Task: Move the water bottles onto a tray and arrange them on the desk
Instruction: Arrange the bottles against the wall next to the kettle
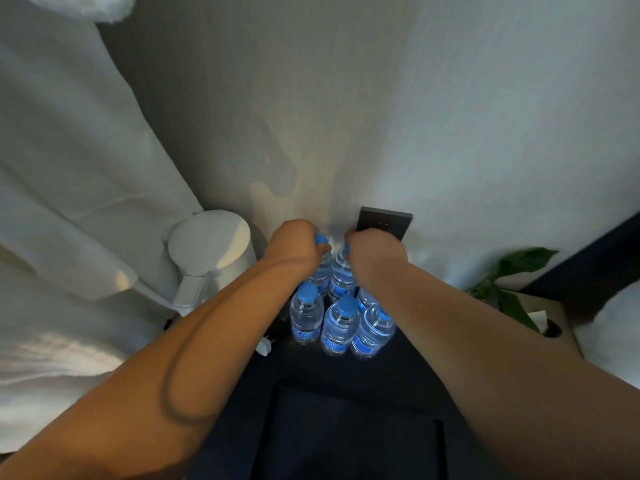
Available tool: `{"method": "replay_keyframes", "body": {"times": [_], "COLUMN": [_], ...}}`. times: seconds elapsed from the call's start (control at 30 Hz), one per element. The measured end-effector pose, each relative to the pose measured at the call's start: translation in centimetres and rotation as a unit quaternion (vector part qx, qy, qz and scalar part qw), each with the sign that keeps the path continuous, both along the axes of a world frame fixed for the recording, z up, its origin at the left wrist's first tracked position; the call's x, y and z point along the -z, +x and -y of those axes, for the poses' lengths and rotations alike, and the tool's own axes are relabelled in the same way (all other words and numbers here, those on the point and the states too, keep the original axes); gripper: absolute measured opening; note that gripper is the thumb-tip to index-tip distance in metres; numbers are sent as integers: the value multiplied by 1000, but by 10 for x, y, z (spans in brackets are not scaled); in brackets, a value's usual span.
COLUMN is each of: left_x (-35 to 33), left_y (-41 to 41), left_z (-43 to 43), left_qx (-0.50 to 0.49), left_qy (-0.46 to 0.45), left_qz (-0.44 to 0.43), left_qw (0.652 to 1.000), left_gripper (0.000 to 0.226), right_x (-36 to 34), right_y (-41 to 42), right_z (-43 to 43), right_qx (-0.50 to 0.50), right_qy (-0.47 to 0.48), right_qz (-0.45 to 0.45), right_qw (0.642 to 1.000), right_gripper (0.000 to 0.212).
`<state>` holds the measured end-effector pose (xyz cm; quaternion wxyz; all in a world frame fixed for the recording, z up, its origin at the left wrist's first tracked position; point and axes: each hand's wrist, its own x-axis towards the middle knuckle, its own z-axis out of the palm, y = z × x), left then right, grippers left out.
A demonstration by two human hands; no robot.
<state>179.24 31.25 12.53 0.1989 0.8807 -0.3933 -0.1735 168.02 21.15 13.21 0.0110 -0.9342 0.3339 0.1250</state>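
Six clear plastic water bottles with blue caps and blue labels, clustered upright on a dark desk top (pixel 311 372) against a pale textured wall (pixel 450 116). Left hand (pixel 296 242) clenched around the neck of the rear-left bottle (pixel 322 268); right hand (pixel 375 252) closed over the top of the rear-middle bottle (pixel 341 277). Front row of three (pixel 339 327) untouched, sixth bottle (pixel 366 299) half hidden by the right forearm. Alongside: white electric kettle (pixel 211 247) left, dark wall socket plate (pixel 386 221) behind, green leafy plant (pixel 512 275) right, white curtain (pixel 69 168) far left.

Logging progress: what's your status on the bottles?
Left hand and right hand: each grip shut on a back bottle. Three front bottles standing. Kettle close left.
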Motion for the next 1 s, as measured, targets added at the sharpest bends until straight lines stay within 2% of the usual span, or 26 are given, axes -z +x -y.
{"method": "replay_keyframes", "body": {"times": [0.1,0.2,0.27,0.37,0.43,0.7,1.0], "left_x": [-3,-1,1,4,5,-3,-3], "left_y": [8,11,10,5,2,11,14], "left_z": [-2,-4,-5,-4,-2,-2,1], "left_qx": [42,69,70,6,-12,64,108], "left_qy": [6,7,0,-19,-6,-4,15], "left_qz": [-28,-51,-37,7,25,-5,36], "left_qw": [999,996,997,1000,1000,998,993], "left_gripper": [27,33,35,42,38,27,22], "right_x": [0,1,0,1,1,2,7], "right_y": [0,-2,-2,-2,-3,-3,0], "right_z": [0,1,1,1,1,1,2], "right_qx": [-1,-4,-3,-3,-6,-2,0], "right_qy": [2,6,10,13,12,4,4], "right_qz": [7,9,8,11,16,30,24], "right_qw": [1000,1000,1000,1000,1000,1000,1000], "right_gripper": [30,33,34,34,34,32,39]}}
